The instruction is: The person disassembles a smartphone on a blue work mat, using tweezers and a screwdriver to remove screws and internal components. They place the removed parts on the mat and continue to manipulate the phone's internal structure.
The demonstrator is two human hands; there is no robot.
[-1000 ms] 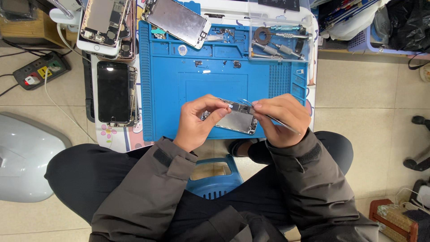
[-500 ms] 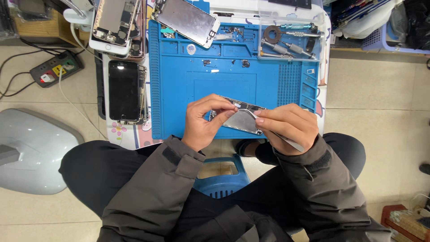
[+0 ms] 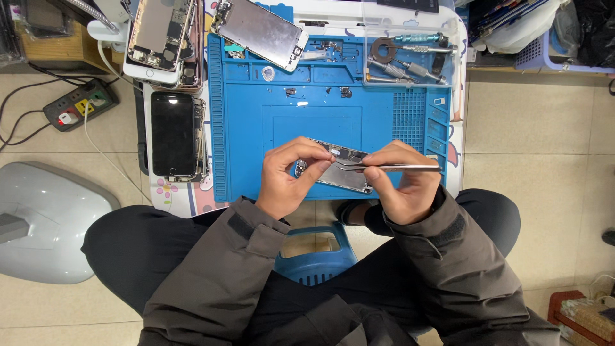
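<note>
The left hand (image 3: 291, 176) curls in from the left, its grip closed on the phone frame (image 3: 333, 168), fingertips pinching the top edge. The right hand (image 3: 400, 182) comes from the right, its grip closed on tweezers (image 3: 391, 167) lying level, tips on the frame. The frame hangs over the blue mat's (image 3: 256, 128) near edge. Bare mat lies ahead; a dark phone (image 3: 173, 134) sits well to the left.
</note>
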